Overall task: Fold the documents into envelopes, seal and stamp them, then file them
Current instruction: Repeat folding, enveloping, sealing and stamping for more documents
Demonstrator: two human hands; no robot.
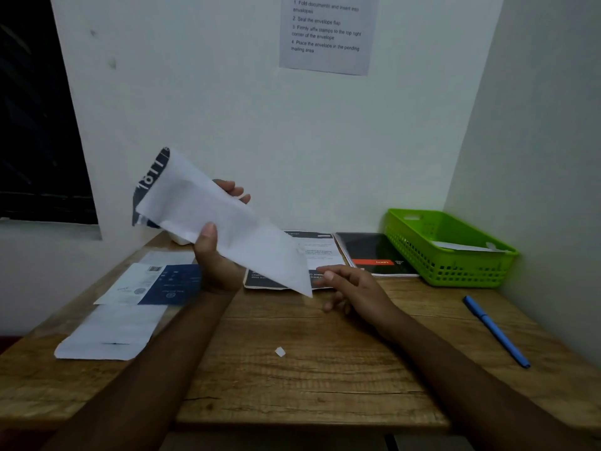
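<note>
Head view, left hand (214, 255) gripping envelope (208, 206) (document (149, 183) inside), right hand (354, 288) loose, green basket (455, 270) holding paper (461, 246)

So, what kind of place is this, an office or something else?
Probably a small mail-preparing station in a room corner. An instruction sheet on the wall lists steps for envelopes and stamps, printed documents lie on the wooden desk, and a green basket stands at its right end.
</note>
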